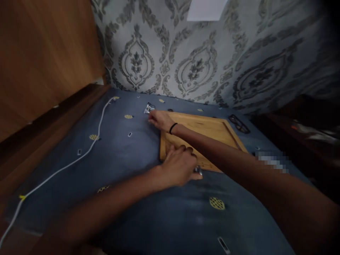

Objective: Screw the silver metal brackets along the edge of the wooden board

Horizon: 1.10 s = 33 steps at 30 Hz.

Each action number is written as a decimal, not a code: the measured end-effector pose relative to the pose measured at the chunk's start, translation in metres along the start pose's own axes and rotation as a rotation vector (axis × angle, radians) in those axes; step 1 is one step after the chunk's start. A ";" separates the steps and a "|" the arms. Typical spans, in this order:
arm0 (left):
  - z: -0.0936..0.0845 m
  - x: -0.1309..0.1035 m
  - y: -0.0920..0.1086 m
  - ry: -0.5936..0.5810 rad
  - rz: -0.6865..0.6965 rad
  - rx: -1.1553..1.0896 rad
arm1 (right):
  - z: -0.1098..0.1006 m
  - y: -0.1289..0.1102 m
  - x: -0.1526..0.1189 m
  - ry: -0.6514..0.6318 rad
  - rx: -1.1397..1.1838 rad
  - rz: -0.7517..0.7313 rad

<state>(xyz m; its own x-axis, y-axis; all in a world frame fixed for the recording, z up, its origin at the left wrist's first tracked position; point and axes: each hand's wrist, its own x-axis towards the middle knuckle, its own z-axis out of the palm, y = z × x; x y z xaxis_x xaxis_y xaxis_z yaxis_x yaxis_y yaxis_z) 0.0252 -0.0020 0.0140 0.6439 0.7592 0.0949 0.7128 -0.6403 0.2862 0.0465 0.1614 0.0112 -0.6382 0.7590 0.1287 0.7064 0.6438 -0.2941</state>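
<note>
A wooden panel (207, 125) with a raised rim lies flat on the blue patterned cloth. My left hand (180, 164) is at the panel's near edge, its fingers curled round a small shiny metal piece (198, 170) that is mostly hidden by the hand. With a black band at the wrist, my right hand (161, 120) reaches across the panel to its far left corner. Its fingers are bent together and point down; what they hold, if anything, is hidden. Just beyond them, small silvery metal parts (149, 108) lie on the cloth.
A white cable (99, 127) with a yellow tie runs along the left of the blue cloth (127, 159). Dark-framed glasses (239, 124) lie right of the panel. A brown wooden cabinet (47, 63) stands at the left, a patterned wall (164, 53) behind.
</note>
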 end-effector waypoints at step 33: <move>0.010 0.004 0.002 0.014 0.005 0.068 | -0.041 0.039 -0.240 0.012 0.325 0.007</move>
<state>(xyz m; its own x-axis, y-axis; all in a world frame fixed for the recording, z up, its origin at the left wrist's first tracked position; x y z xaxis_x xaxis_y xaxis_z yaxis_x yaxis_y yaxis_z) 0.0317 -0.0013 0.0052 0.6442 0.7569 0.1100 0.7267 -0.6506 0.2205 0.2402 0.0083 0.0072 -0.6289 0.7654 0.1365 0.5748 0.5760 -0.5813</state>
